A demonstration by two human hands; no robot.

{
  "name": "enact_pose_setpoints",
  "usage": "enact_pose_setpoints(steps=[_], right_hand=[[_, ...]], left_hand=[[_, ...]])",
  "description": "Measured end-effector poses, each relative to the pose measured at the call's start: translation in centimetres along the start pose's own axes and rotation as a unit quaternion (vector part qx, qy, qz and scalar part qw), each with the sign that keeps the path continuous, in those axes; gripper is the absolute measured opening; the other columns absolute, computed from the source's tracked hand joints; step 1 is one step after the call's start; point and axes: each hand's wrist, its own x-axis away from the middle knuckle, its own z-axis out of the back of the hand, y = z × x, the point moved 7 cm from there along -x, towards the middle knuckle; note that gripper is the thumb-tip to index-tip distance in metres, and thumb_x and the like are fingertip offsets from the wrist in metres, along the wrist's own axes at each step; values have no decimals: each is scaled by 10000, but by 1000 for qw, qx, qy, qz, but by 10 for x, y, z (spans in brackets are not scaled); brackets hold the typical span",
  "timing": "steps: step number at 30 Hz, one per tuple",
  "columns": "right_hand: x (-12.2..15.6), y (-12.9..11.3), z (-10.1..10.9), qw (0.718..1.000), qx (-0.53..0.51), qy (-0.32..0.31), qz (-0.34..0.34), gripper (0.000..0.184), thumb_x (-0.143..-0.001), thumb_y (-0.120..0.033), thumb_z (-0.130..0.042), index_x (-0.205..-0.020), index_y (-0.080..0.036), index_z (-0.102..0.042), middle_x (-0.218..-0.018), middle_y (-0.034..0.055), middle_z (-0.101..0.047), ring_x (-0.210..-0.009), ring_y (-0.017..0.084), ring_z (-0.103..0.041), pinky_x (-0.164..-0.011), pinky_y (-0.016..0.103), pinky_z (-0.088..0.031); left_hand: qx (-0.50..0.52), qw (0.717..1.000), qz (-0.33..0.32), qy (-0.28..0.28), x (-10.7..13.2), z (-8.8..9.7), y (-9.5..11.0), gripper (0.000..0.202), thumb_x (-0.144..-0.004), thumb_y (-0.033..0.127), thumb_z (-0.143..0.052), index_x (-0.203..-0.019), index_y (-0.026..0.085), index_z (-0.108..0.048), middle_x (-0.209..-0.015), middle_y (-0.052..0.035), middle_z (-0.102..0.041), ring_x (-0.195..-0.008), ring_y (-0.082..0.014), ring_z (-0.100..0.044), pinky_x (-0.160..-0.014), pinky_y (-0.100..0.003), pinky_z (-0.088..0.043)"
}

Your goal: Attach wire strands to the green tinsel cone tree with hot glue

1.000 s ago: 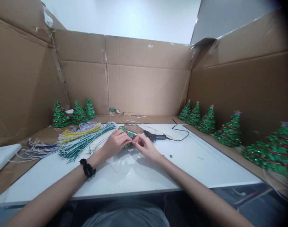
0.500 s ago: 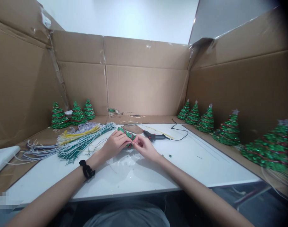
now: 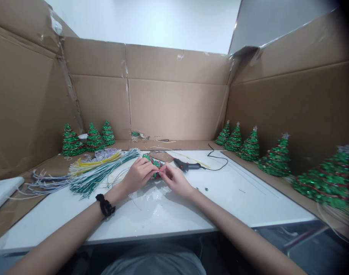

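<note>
A small green beaded Christmas tree with red in it point(image 3: 149, 158) lies tilted on the white table, partly covered by my hands. My left hand point(image 3: 141, 173) is closed around its near side, fingers wrapped over it. At the tree's right side, my right hand point(image 3: 174, 177) pinches with thumb and forefinger close to the left fingertips. Something tiny and pale shows between the fingertips, too small to name. Just beyond my right hand rests a black glue gun point(image 3: 187, 165) with its cord running right.
Bundles of green-and-white wires point(image 3: 91, 181) and yellow wires point(image 3: 94, 162) lie at left. Finished trees stand at back left point(image 3: 94, 137) and along the right point(image 3: 274, 156). Cardboard walls point(image 3: 177, 107) enclose the table point(image 3: 234, 206). Small green beads point(image 3: 206, 189) lie right of my hands.
My right fingertips have shifted slightly at the tree, and a little more of the tree shows between the hands. My left hand has stayed in place.
</note>
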Motion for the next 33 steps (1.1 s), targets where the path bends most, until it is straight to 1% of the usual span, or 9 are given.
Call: enact_pose_setpoints(steps=[2, 5, 10, 15, 21, 29, 33], right_hand=[[0, 0, 1, 999, 32, 7, 0, 129, -881, -294, -440, -807, -196, -480, -704, -15, -523, -586, 109, -456, -543, 217, -327], [0, 2, 0, 999, 49, 10, -6, 110, -874, -271, -428, -811, -199, -482, -686, -19, -526, -572, 108, -456, -538, 216, -326], [0, 5, -1, 999, 36, 18, -23, 82, -837, -250, -444, -776, -199, -463, -654, -31, -510, -541, 100, -434, -509, 206, -310], [0, 6, 0, 998, 39, 22, -45, 106, -812, -269, -468, -734, -200, -449, -593, -45, -458, -518, 98, -396, -488, 201, -282], [-1, 5, 2, 997, 42, 27, -57, 114, -786, -266, -481, -703, -195, -449, -596, -34, -474, -533, 101, -406, -490, 201, -284], [-1, 2, 1, 998, 34, 27, -50, 143, -809, -281, -488, -703, -193, -449, -614, -26, -490, -542, 107, -418, -502, 213, -298], [-2, 0, -1, 999, -5, 13, -29, 146, -847, -300, -462, -747, -193, -460, -659, -20, -509, -578, 112, -454, -532, 218, -333]], left_hand=[[-2, 1000, 5, 0, 1, -1, -1, 198, -940, 202, -427, -845, 167, -597, -734, -17, -607, -748, -167, -487, -707, -303, -349], [-2, 1000, 9, 2, 2, -1, -2, 206, -941, 197, -421, -847, 165, -601, -730, -17, -606, -748, -166, -493, -705, -302, -354], [-7, 1000, 4, 8, 1, -1, -1, 227, -948, 205, -405, -851, 169, -607, -729, -19, -609, -740, -164, -502, -700, -299, -366], [-13, 1000, -7, 23, 1, -2, 1, 242, -949, 220, -407, -830, 164, -610, -714, -20, -596, -729, -158, -504, -696, -290, -378], [-11, 1000, -8, 19, 2, -2, 1, 270, -954, 235, -394, -821, 163, -618, -705, -20, -602, -716, -154, -503, -686, -290, -383], [-10, 1000, -11, 15, 2, -2, 1, 267, -952, 237, -398, -827, 163, -622, -705, -23, -608, -714, -157, -507, -683, -295, -376], [-16, 1000, -2, 23, 1, -1, -1, 265, -951, 231, -399, -821, 168, -622, -699, -21, -599, -718, -158, -507, -687, -294, -377]])
